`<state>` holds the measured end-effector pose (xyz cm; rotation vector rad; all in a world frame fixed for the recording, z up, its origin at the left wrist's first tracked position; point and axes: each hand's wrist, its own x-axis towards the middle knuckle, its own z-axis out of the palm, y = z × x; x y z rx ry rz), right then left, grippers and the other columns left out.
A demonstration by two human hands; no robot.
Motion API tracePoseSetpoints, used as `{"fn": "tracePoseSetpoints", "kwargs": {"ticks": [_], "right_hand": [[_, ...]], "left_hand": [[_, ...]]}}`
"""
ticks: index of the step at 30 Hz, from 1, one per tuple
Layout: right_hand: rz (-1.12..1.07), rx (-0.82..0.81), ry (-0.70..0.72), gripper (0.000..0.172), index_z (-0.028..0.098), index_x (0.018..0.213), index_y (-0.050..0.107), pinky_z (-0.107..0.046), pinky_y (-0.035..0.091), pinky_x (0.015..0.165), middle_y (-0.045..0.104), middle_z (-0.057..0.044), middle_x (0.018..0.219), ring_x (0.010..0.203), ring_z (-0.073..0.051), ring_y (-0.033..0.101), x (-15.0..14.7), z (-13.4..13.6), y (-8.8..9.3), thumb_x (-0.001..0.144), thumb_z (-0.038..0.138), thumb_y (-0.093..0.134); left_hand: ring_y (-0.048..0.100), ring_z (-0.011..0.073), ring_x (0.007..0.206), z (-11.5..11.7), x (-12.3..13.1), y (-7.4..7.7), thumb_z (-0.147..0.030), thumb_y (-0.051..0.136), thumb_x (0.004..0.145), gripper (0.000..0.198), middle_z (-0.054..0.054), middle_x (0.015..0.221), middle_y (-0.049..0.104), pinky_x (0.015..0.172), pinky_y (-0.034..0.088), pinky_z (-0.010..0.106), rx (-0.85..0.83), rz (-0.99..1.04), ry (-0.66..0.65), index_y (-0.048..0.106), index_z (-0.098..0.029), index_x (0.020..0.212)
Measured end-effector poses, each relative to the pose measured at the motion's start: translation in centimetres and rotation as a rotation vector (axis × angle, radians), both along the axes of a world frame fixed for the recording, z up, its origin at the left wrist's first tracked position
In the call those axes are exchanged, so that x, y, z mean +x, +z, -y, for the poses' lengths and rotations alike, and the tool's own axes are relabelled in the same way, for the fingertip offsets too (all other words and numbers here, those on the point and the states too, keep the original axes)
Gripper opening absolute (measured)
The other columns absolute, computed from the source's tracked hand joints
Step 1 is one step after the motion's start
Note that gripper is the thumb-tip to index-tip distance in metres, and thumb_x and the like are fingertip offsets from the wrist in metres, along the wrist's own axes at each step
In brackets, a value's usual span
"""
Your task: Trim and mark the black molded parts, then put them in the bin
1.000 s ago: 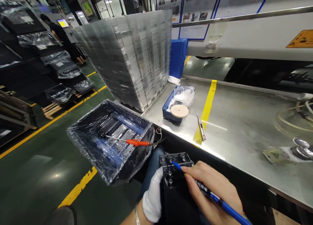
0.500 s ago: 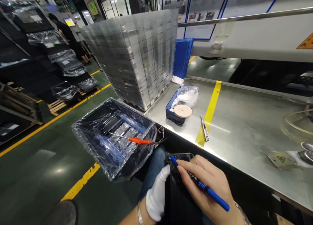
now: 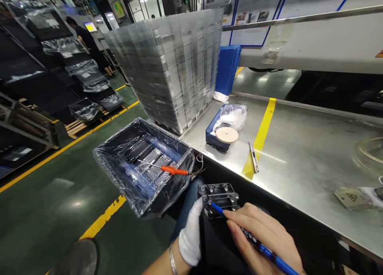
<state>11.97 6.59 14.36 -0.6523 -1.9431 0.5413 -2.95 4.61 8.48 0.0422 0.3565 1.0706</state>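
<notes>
In a white glove, my left hand [image 3: 191,237] grips a black plastic part [image 3: 220,190] by its left side; most of its fingers are hidden beneath. The part's far end has ribs and several screw bosses with light rings. My bare right hand [image 3: 265,235] is closed around a blue pen [image 3: 218,208] held like a writing tool. Its blue tip rests at or just over a boss on the left of the part; contact I cannot tell.
To the left stands a bin [image 3: 146,167] lined with clear plastic, with an orange-handled tool [image 3: 174,170] across it. On the metal table [image 3: 311,159] are a blue box [image 3: 211,139], a round beige disc [image 3: 226,135] and a utility knife [image 3: 253,156]. Clear trays [image 3: 179,67] are stacked behind.
The black part's far end has tipped up into fuller view. The pen and my right hand have shifted down and slightly right, its tip now lower on the part.
</notes>
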Motion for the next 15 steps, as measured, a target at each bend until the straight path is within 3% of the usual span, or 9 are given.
{"fn": "tracePoseSetpoints", "kwargs": {"ticks": [4,10,15], "right_hand": [[0.025,0.011,-0.021,0.019,0.020,0.109,0.066,-0.026,0.059,0.061,0.075,-0.006,0.082,0.072,-0.019,0.073,0.06,0.07,-0.20,0.093,0.012,0.061],[0.007,0.053,0.035,0.013,0.015,0.102,0.068,-0.022,0.058,0.061,0.073,-0.005,0.075,0.065,-0.015,0.071,0.04,0.26,0.11,0.094,0.010,0.058],[0.020,0.037,0.020,0.014,0.016,0.105,0.067,-0.022,0.059,0.063,0.074,-0.005,0.079,0.068,-0.015,0.072,-0.08,0.31,-0.08,0.095,0.013,0.058]], "left_hand": [[0.062,0.0258,0.114,-0.10,0.13,0.37,-0.046,0.072,0.084,0.030,0.006,0.095,0.076,0.113,0.033,0.035,0.009,-0.003,-0.012,0.078,-0.017,0.080],[0.062,0.0285,0.114,-0.08,0.24,1.06,-0.054,0.074,0.079,0.042,0.008,0.097,0.076,0.110,0.037,0.037,0.051,-0.028,-0.024,0.078,-0.014,0.092],[0.059,0.0308,0.118,0.12,0.10,0.64,-0.061,0.072,0.077,0.048,0.010,0.100,0.075,0.110,0.036,0.039,0.099,0.001,-0.074,0.080,-0.015,0.087]]}}
